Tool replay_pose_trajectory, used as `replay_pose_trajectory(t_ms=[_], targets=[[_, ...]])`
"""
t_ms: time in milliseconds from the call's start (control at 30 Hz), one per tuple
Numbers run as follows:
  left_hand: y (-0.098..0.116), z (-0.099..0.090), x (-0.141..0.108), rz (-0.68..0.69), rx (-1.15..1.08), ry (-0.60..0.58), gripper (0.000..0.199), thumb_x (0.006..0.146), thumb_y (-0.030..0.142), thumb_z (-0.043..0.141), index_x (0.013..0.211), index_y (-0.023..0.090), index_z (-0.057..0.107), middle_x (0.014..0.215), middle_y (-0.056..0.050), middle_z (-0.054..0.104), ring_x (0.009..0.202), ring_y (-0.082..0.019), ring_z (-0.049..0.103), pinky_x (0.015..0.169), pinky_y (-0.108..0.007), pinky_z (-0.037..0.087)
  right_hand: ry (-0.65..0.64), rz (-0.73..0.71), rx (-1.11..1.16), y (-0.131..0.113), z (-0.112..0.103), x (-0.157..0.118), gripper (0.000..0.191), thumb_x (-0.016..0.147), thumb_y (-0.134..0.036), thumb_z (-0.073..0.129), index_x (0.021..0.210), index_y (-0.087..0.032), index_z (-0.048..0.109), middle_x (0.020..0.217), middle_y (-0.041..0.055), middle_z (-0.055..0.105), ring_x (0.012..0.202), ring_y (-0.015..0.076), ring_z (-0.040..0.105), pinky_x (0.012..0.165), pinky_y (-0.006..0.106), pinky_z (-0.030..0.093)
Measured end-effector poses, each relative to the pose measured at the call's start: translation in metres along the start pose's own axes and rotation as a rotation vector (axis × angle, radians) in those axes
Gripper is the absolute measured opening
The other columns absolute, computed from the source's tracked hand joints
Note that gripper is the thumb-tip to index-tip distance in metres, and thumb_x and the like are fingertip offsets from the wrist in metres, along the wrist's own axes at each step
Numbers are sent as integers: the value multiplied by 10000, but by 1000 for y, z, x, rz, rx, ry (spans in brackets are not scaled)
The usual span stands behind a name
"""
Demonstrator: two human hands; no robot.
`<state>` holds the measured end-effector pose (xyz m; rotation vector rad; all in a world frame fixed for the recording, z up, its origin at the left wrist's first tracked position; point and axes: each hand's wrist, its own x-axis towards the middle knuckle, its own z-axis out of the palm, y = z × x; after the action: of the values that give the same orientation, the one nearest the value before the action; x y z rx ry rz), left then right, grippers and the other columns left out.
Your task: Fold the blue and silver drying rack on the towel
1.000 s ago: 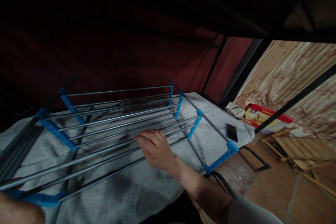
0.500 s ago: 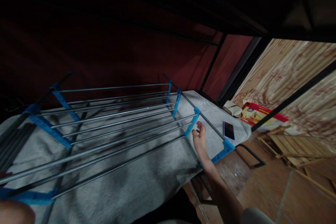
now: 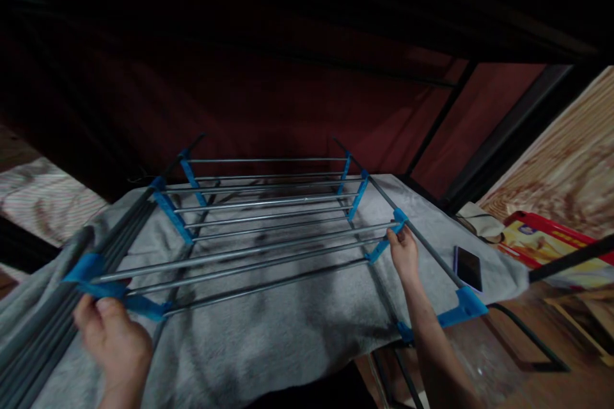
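Observation:
A rack of grey metal tubes (image 3: 268, 246) joined by blue plastic brackets lies across a grey cloth. My left hand (image 3: 115, 340) is closed on the near-left blue bracket (image 3: 144, 307), its thumb on top and some fingers hidden underneath. At the right side, my right hand (image 3: 403, 254) grips another blue bracket (image 3: 378, 252) where the tubes meet it; part of that bracket is behind the fingers. Past my right forearm, one more blue bracket (image 3: 463, 310) sits at the near-right corner, with no crossbars seen in it.
Several loose grey tubes (image 3: 52, 332) lie along the left edge of the cloth (image 3: 288, 345). A phone (image 3: 468, 268) rests on the right side. Beyond it are a red and yellow box (image 3: 547, 239) and a wooden slatted item (image 3: 585, 319). Behind the rack hangs a dark red surface (image 3: 268, 108).
The view has swung left. My left hand has come into fuller view, holding the near-left bracket. My right hand's fingers, loosely apart beside the right bracket before, are now closed on it.

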<state>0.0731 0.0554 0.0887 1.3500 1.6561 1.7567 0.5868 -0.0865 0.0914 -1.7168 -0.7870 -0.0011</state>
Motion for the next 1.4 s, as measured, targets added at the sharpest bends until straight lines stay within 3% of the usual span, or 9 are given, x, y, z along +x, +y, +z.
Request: replay_pose_trajectory(t_ms=[133,267,433,667,1133,1400], targets=[[-20,1,-10,77,64,-22,338,887,569,535,1061,288,608,1106,-32,648,1116,-315,567,1082,-569,389,-13,14,-104,3,-5,1,357,830,-515,560,945,-188,644,904,71,703,880,244,643,879,389,478],[-22,0,-10,68,22,-45,369,915,560,508,1043,231,618,1056,-82,641,1023,-285,568,1035,-499,405,-2,19,-150,2,-6,2,383,810,-537,564,913,-181,658,890,92,711,885,270,652,867,399,467],[-20,0,-8,-7,0,-23,396,916,584,505,1028,225,626,960,-53,619,925,-256,565,930,-436,450,28,16,-159,0,-7,3,459,790,-568,568,984,-171,692,953,122,733,963,317,664,898,434,466],[-32,10,0,-80,-163,13,471,900,604,542,1166,226,632,1027,-40,611,917,-216,565,895,-358,459,52,-3,-178,0,-10,8,458,770,-588,598,940,-177,706,928,123,740,970,336,666,896,461,473],[-27,30,10,-137,-336,118,360,769,503,701,776,216,483,727,57,416,671,-126,376,667,-274,353,101,141,-30,2,-1,13,550,670,-563,701,1019,-138,700,958,148,742,939,331,680,902,466,490],[-35,33,12,-110,-321,116,345,788,519,676,836,214,523,770,37,473,722,-152,451,753,-304,398,101,126,22,1,3,13,581,660,-557,727,1066,-142,696,1036,158,741,984,333,681,938,490,494]])
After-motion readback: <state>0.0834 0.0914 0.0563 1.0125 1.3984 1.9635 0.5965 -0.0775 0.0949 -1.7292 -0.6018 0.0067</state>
